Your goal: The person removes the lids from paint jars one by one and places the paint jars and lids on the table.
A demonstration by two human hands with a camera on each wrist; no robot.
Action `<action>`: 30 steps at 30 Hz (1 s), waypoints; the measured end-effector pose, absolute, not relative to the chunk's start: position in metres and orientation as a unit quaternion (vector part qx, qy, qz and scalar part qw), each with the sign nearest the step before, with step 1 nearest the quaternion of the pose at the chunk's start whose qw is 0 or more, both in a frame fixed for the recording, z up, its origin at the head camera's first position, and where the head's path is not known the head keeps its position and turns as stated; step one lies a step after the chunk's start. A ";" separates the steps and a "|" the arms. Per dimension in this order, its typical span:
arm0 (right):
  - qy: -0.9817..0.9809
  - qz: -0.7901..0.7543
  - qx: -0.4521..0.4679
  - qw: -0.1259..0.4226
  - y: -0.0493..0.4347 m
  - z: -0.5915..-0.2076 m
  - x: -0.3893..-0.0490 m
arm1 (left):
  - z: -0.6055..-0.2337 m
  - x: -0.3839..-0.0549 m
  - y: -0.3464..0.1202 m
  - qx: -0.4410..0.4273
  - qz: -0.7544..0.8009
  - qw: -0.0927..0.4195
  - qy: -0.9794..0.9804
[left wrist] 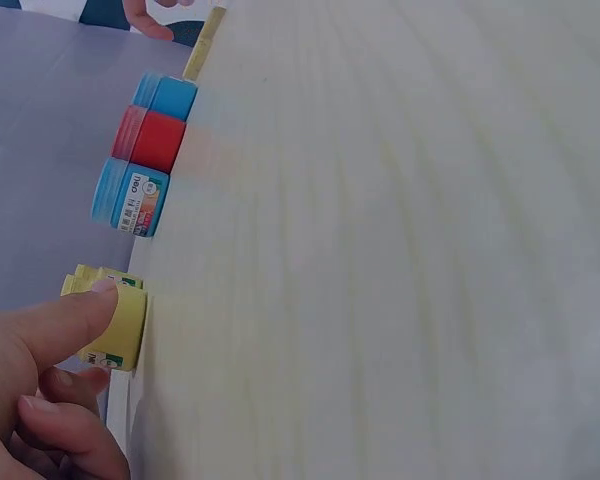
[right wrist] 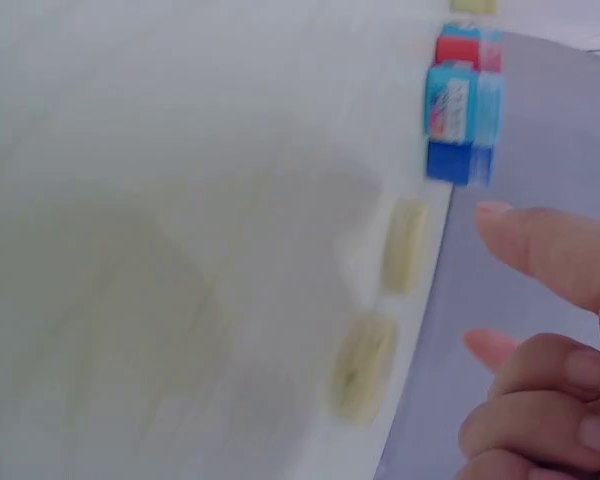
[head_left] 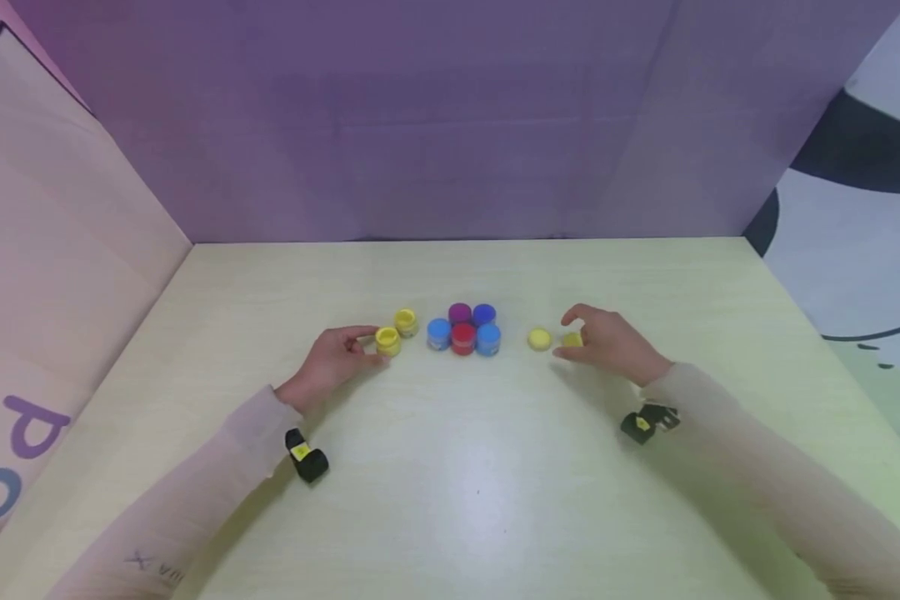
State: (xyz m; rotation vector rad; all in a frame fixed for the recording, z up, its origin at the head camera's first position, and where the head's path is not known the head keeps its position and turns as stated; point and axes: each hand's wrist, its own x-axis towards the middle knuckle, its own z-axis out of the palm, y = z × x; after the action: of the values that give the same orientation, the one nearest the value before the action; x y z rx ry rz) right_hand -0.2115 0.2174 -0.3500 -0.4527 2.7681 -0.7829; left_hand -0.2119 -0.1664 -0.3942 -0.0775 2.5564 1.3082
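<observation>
Left wrist view alone shows labelling [left wrist: 105,359] on the pinched yellow jar [left wrist: 129,322].

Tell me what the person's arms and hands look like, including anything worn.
The left sleeve and right sleeve are long and pale; the left bears small, dark, unreadable markings. Small black devices with yellow patches sit at the left wrist and right wrist. The left hand and right hand are ungloved.

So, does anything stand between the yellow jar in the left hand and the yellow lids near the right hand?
Yes: straight across from the yellow jar in the left hand to the yellow lids, a light blue jar, a red jar and a second light blue jar stand side by side in the way.
</observation>
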 end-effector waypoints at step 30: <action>0.940 -0.282 -0.155 0.112 0.134 -0.365 -0.227 | -0.385 -0.187 -0.171 -0.036 0.447 0.142 0.883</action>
State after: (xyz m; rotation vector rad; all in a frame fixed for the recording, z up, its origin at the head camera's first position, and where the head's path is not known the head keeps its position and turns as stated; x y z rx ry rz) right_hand -0.2267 0.1344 -0.3651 -0.4566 2.7606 -0.8268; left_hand -0.1872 -0.1709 -0.3850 -0.1028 2.5477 1.2896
